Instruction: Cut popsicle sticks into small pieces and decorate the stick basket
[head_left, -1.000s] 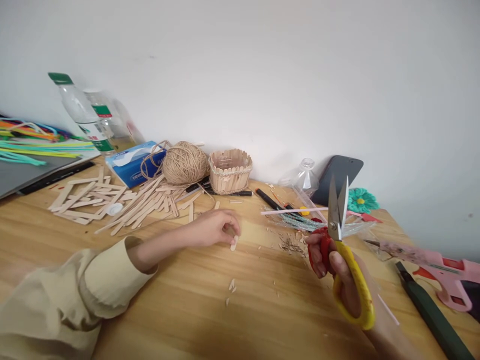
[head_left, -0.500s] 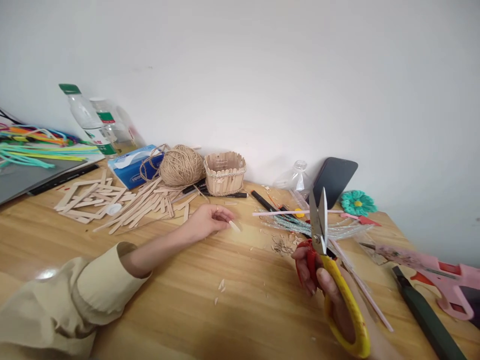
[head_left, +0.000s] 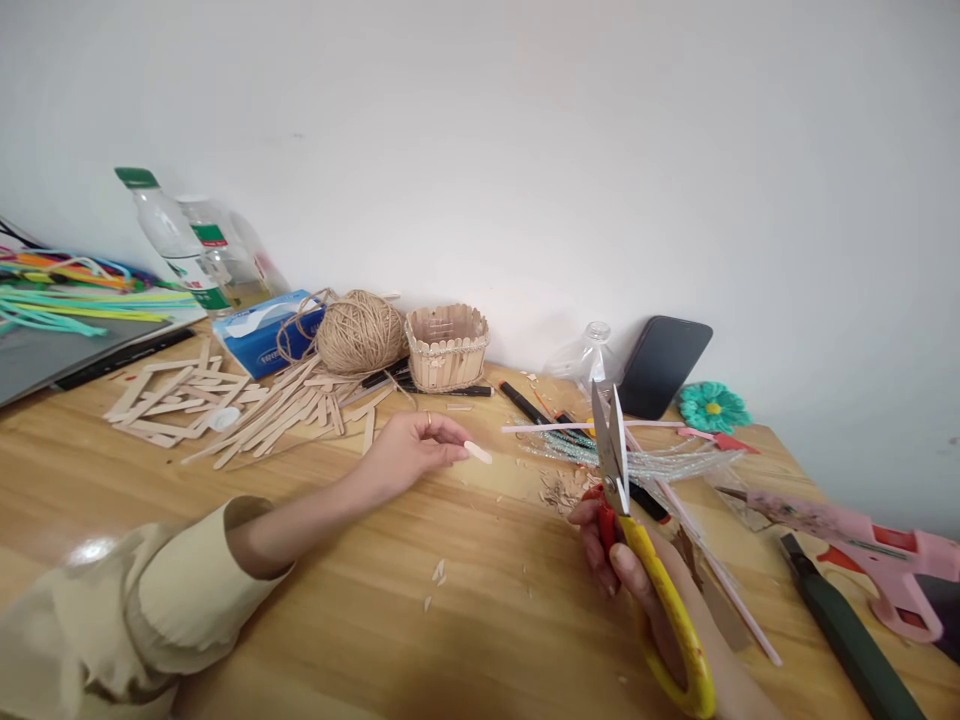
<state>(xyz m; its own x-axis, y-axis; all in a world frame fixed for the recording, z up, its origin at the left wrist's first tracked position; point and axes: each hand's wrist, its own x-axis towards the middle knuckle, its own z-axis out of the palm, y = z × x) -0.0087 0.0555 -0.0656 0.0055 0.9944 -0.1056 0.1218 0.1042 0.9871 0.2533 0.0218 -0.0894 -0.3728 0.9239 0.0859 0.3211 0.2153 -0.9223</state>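
Note:
My left hand (head_left: 416,448) pinches a short piece of wooden craft stick (head_left: 478,453) between thumb and fingers, just above the table. My right hand (head_left: 626,570) is wrapped round the handles of a pair of scissors (head_left: 616,480), one handle red and the other yellow. Their blades point up and stand slightly apart, with nothing between them. Beyond my left hand stands a small basket made of stick pieces (head_left: 448,360), with twine around it. Wood shavings (head_left: 566,490) lie between the two hands, and a few cut chips (head_left: 439,572) lie nearer me.
Loose craft sticks (head_left: 289,415), a twine ball (head_left: 361,332) and a blue tissue pack (head_left: 266,335) lie at left, with bottles (head_left: 169,235) behind. A phone (head_left: 664,368) leans on the wall. A pink glue gun (head_left: 847,545) and a dark-handled tool (head_left: 847,620) lie at right.
My right hand has moved left with the scissors, and their blades have closed a little. The stick piece in my left hand has turned flatter and shows more clearly.

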